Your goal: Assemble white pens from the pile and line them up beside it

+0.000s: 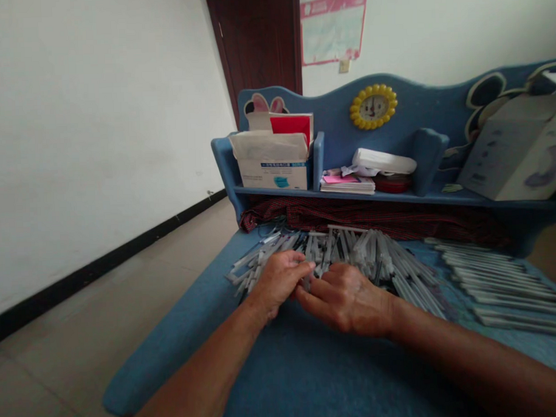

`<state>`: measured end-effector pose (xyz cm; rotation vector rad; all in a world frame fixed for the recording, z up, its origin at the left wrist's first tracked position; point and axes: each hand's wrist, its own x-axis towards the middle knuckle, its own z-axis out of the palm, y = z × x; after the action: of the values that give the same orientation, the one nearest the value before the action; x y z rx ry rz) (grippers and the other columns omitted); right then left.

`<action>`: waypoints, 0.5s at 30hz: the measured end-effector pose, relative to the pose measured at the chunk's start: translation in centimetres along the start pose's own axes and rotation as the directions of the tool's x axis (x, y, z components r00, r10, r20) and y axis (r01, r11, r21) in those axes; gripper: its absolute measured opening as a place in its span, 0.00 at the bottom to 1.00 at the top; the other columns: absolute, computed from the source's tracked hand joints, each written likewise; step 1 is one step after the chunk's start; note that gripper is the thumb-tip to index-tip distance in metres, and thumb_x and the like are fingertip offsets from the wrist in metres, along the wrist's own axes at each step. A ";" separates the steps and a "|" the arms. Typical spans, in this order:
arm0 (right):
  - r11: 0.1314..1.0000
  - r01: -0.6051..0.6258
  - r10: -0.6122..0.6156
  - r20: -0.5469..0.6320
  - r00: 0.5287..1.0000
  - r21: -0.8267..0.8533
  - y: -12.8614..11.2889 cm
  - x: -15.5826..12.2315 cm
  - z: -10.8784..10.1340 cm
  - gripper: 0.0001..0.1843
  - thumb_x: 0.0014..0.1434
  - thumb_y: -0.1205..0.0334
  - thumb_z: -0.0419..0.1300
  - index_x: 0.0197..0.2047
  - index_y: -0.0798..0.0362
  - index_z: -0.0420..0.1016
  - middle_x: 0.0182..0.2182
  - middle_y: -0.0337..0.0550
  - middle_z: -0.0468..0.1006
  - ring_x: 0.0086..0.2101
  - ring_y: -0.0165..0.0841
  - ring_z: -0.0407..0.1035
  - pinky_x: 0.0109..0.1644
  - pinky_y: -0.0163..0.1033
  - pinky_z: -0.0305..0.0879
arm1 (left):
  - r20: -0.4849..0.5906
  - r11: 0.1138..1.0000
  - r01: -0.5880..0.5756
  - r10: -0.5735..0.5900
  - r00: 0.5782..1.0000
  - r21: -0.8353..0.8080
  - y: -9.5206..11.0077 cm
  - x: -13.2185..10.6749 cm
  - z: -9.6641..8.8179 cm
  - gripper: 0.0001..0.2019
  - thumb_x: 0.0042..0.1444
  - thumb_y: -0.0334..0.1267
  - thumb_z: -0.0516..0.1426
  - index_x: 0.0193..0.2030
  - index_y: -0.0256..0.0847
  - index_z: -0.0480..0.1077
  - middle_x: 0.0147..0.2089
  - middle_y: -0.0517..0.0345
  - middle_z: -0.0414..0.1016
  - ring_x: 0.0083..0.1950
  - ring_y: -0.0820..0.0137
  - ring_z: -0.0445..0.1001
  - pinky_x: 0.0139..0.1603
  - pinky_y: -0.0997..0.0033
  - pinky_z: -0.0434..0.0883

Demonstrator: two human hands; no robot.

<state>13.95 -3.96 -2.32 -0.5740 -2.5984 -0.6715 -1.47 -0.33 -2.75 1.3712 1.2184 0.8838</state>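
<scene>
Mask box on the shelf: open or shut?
Open: the mask box has raised flaps, and something red shows above its front.

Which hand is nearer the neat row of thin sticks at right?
Right. The right hand is left of the row of thin sticks, with part of the loose pile between; the left hand is farther left, beyond the right.

The room is a bit dim, and the light is soft and comes from somewhere out of view. The back wall looks pale and bright, but the brown door is very dark. A dark shadow lies on the blue surface below the right hand. The small clear piece at its fingers looks fuzzy. The poster has blurry words. Near the edges, things lean and stretch.
</scene>
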 end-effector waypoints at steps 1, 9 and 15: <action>1.000 0.016 -0.016 -0.007 1.000 0.015 -0.1 0.0 -0.1 0.12 0.63 0.71 0.46 0.41 0.59 0.70 0.26 0.41 0.72 0.23 0.29 0.64 0.24 0.39 0.52 | 0.000 0.998 0.026 -0.026 1.000 -0.053 0.0 0.0 0.0 0.13 0.47 0.35 0.60 0.40 0.36 0.68 0.22 0.62 0.73 0.20 0.75 0.67 0.20 0.77 0.59; 0.949 -0.202 0.178 0.119 0.977 0.243 2.2 -0.3 -1.8 0.13 0.65 0.66 0.46 0.43 0.55 0.71 0.28 0.39 0.74 0.24 0.25 0.64 0.26 0.35 0.49 | -0.016 0.966 0.050 -0.055 0.998 -0.252 0.3 0.4 -0.6 0.19 0.44 0.30 0.59 0.46 0.32 0.67 0.25 0.56 0.75 0.23 0.72 0.72 0.23 0.75 0.65; 0.881 -0.467 0.410 0.378 0.830 0.069 5.5 -1.3 -1.4 0.11 0.61 0.66 0.50 0.36 0.54 0.74 0.29 0.42 0.78 0.28 0.27 0.68 0.29 0.33 0.49 | -0.037 0.977 0.024 -0.032 0.999 -0.211 1.1 -0.2 -0.5 0.16 0.45 0.29 0.57 0.44 0.33 0.68 0.27 0.55 0.75 0.24 0.73 0.72 0.25 0.74 0.67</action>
<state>18.03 -0.66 0.27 -1.2950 -2.6468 -0.2161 -1.75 -0.33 -1.59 1.1689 1.1360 0.9950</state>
